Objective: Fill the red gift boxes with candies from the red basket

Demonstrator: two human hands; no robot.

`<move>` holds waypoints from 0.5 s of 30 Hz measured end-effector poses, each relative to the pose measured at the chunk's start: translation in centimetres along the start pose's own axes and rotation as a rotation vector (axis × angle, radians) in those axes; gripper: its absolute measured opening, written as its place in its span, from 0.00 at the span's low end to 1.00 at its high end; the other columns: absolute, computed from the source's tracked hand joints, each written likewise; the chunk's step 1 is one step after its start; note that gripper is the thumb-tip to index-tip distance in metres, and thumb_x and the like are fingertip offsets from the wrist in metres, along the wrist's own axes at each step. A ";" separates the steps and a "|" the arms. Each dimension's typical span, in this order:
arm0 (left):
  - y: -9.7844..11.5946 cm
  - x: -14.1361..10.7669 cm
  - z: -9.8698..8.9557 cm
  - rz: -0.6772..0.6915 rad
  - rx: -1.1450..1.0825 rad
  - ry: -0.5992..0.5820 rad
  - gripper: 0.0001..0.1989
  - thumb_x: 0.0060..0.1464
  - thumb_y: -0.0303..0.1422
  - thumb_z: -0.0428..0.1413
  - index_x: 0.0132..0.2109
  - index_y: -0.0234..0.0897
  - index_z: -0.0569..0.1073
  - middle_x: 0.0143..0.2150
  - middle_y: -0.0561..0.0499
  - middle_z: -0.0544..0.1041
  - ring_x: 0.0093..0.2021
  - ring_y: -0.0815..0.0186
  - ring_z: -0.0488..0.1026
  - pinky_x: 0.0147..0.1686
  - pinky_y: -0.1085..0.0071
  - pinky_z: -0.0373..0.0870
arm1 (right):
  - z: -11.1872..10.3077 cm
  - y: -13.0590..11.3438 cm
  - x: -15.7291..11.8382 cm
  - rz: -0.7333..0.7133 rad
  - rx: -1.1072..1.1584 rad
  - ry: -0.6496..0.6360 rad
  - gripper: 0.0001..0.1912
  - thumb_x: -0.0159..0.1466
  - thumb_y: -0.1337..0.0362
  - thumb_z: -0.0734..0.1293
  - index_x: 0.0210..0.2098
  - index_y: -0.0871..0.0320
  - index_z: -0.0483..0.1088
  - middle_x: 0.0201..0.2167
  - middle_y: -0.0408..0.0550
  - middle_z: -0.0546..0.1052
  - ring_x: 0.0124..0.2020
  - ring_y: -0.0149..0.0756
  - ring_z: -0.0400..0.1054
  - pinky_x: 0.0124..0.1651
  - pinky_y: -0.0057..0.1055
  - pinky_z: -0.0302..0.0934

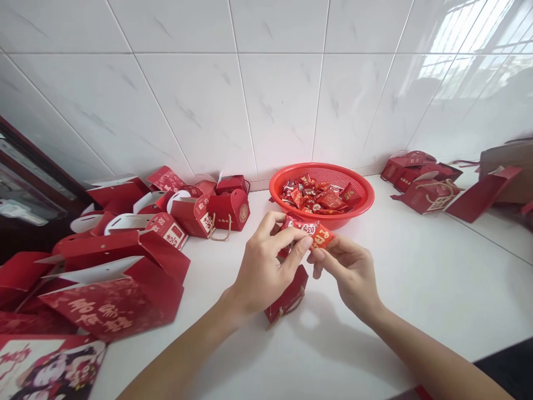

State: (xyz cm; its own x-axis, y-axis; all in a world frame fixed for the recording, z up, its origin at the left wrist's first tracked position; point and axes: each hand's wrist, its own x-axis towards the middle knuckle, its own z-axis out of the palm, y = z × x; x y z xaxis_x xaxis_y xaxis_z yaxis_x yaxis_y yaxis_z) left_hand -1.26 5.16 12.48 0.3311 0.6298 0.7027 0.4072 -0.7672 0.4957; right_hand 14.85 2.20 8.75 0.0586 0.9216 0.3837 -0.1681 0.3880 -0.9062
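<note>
Both my hands meet in the middle of the view, over a small red gift box with a twine handle, partly covered by my left hand. Red wrapped candies, one marked 520, are pinched between the fingers of my left hand. Thumb and fingers of my right hand close on the orange-red wrapped candy at the right end of this bunch. Just beyond my fingers stands a red plastic basket with a heap of wrapped candies in it.
Several red gift boxes, some with open tops, crowd the left side of the white table. A larger red box lies nearer at left. More red boxes stand at right beside a brown carton. A tiled wall rises behind.
</note>
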 end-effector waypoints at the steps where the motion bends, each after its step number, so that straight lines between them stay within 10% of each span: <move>1: 0.0 0.0 0.0 0.002 0.005 -0.003 0.08 0.64 0.28 0.57 0.36 0.39 0.79 0.37 0.52 0.71 0.40 0.67 0.71 0.39 0.74 0.72 | -0.1 0.0 0.0 -0.030 -0.047 0.017 0.08 0.64 0.60 0.73 0.32 0.58 0.76 0.23 0.41 0.75 0.21 0.29 0.69 0.27 0.28 0.69; 15: 0.3 0.0 -0.2 -0.123 -0.048 -0.133 0.10 0.66 0.29 0.55 0.35 0.38 0.78 0.36 0.52 0.68 0.35 0.69 0.70 0.36 0.74 0.70 | -0.3 -0.2 0.2 -0.578 -0.493 0.132 0.07 0.64 0.75 0.68 0.35 0.56 0.72 0.27 0.42 0.77 0.25 0.29 0.70 0.27 0.28 0.68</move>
State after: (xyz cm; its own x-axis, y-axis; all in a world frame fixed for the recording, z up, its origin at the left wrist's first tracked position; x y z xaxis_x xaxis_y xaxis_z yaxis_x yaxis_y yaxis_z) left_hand -1.34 4.95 12.72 0.3922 0.7274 0.5632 0.4117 -0.6862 0.5996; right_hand 15.14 2.34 8.96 0.1261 0.5522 0.8241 0.3810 0.7401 -0.5542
